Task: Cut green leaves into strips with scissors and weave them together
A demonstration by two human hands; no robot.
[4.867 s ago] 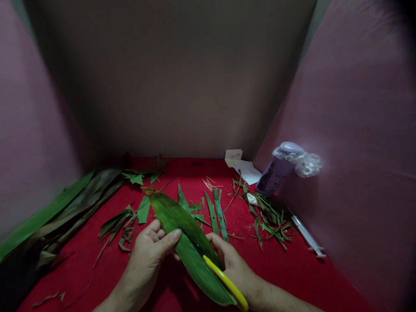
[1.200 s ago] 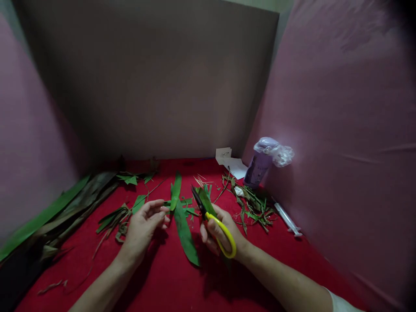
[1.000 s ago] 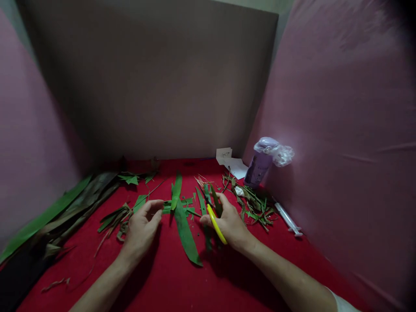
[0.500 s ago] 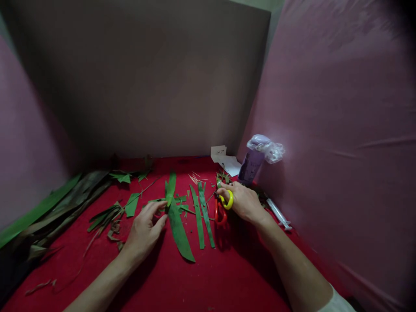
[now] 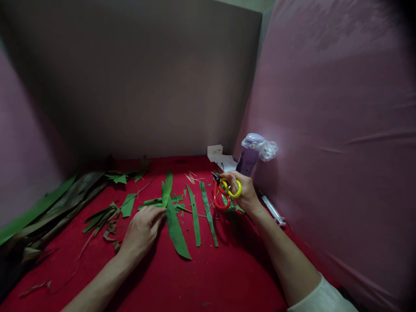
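My left hand (image 5: 141, 232) has its thumb and fingers closed at the middle of a long green leaf strip (image 5: 177, 229), where that strip meets an upright leaf piece (image 5: 167, 188). The fingertips partly hide the pinched spot. In my right hand (image 5: 242, 190) is a pair of scissors (image 5: 222, 200) with one red and one yellow handle loop. It is held near the pivot, raised a little over the cloth. Between the hands lie two narrow leaf strips, one plain (image 5: 195, 216) and one creased (image 5: 209, 214).
Left lies a heap of long dry and green leaves (image 5: 55, 208), with leaf scraps (image 5: 128, 204) nearer the middle. Toothpicks (image 5: 193, 177) and white papers (image 5: 225, 162) are at the back. A purple plastic-wrapped bottle (image 5: 248, 160) and a syringe (image 5: 273, 210) stand and lie by the right wall.
My right hand has lifted the scissors and turned them, so both loops show more. The creased strip has shifted right, away from the plain one. The left fingers have drawn closer together.
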